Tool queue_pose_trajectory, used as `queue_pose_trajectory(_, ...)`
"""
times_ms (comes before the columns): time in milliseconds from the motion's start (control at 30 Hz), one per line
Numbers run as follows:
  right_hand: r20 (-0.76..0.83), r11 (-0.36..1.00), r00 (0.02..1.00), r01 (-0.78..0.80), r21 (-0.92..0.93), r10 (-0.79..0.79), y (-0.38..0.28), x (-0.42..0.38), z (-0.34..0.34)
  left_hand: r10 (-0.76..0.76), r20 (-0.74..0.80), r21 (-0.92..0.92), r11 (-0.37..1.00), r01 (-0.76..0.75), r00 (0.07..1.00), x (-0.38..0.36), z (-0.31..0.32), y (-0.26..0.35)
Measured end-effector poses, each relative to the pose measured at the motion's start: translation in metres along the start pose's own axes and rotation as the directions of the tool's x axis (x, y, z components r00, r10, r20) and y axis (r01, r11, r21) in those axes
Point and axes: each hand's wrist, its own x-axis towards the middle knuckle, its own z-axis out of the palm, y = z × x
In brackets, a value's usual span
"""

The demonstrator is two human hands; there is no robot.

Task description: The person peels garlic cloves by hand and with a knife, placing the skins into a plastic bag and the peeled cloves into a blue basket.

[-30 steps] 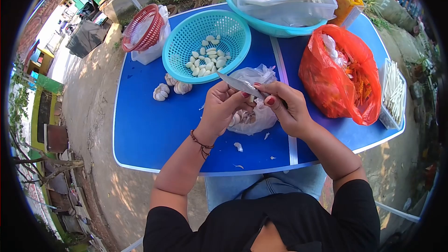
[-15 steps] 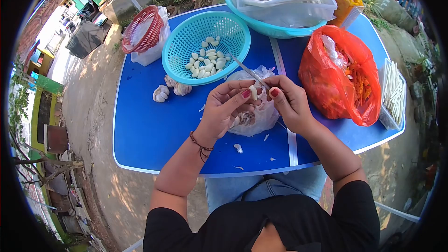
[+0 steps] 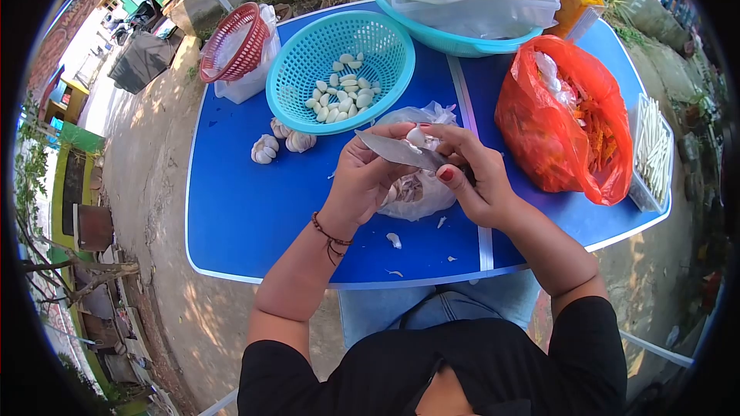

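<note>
My right hand point(image 3: 476, 177) is closed round the handle of a knife point(image 3: 397, 152), whose broad blade points left across my left fingers. Between the fingertips of both hands is a pale garlic clove point(image 3: 416, 137). My left hand point(image 3: 362, 177) is closed at the clove, partly behind the blade. Beneath the hands lies a clear plastic bag point(image 3: 432, 202) with garlic skins in it. A turquoise basket point(image 3: 297, 58) holds several peeled cloves. Whole garlic bulbs point(image 3: 264, 149) rest on the blue table point(image 3: 254, 216) at the left.
An open red plastic bag point(image 3: 539, 131) with orange-red contents sits at the right, beside a box of white sticks point(image 3: 654, 150). At the back are a turquoise basin point(image 3: 455, 48) with clear containers, a yellow package point(image 3: 574, 1) and a small red basket point(image 3: 250, 54). Peel scraps point(image 3: 394, 239) lie near the front edge.
The knife has turned so its blade lies flat and lower, pointing left over my left fingers. The clove has moved up slightly, and both hands have drawn closer together.
</note>
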Motion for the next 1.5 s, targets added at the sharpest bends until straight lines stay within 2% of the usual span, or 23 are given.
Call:
queue_pose_trajectory(300,-0.088,0.982,0.979,0.175,-0.072,-0.181,0.006,0.006,0.004,-0.019,-0.023,-0.014,1.0,0.019,1.0,0.0,-0.004,0.001)
queue_pose_trajectory(400,-0.048,0.995,0.995,0.085,-0.05,-0.087,0.003,0.005,-0.002,-0.044,-0.018,-0.032,0.999,0.044,0.999,0.001,-0.006,0.001)
queue_pose_trajectory(467,-0.055,0.994,0.993,0.102,-0.034,-0.104,0.006,0.006,-0.002,-0.064,-0.005,-0.026,0.998,0.064,0.998,0.001,-0.004,0.003)
queue_pose_trajectory(600,-0.041,0.999,0.999,0.032,0.014,-0.032,-0.004,0.004,0.0,0.016,-0.032,0.015,1.0,-0.015,0.999,-0.001,0.001,0.001)
queue_pose_trajectory(700,-0.04,0.996,0.997,0.068,-0.058,-0.07,-0.001,0.005,0.0,0.05,-0.038,0.047,0.998,-0.048,0.998,-0.001,-0.001,-0.001)
queue_pose_trajectory(800,-0.048,0.997,0.996,0.075,-0.013,-0.076,0.001,0.006,0.001,0.048,-0.051,0.064,0.997,-0.045,0.998,0.001,0.0,0.0)
queue_pose_trajectory(900,-0.02,1.0,1.0,0.02,-0.011,-0.02,-0.001,0.005,-0.002,0.038,-0.065,0.076,0.997,-0.033,0.997,0.0,0.0,0.0)
queue_pose_trajectory(1100,-0.047,0.999,0.998,0.034,0.001,-0.034,0.001,0.006,-0.001,-0.011,-0.092,0.079,0.997,0.018,0.996,0.0,0.005,0.003)
queue_pose_trajectory(1200,-0.01,0.993,0.997,-0.081,0.092,0.082,-0.009,0.006,-0.003,0.003,-0.089,0.073,0.997,0.004,0.996,0.0,0.006,0.002)
queue_pose_trajectory(1300,-0.064,0.998,0.997,0.043,0.038,-0.04,0.0,0.006,0.003,0.027,-0.077,0.106,0.994,-0.019,0.997,0.0,0.007,0.002)
queue_pose_trajectory(1400,-0.058,0.999,0.997,0.05,0.007,-0.05,0.003,0.006,0.001,0.036,-0.066,0.146,0.989,-0.026,0.997,0.001,0.006,0.0)
queue_pose_trajectory(1500,-0.032,0.999,0.999,-0.006,0.052,0.008,0.0,0.007,-0.002,0.022,-0.071,0.137,0.99,-0.012,0.997,0.001,0.004,-0.001)
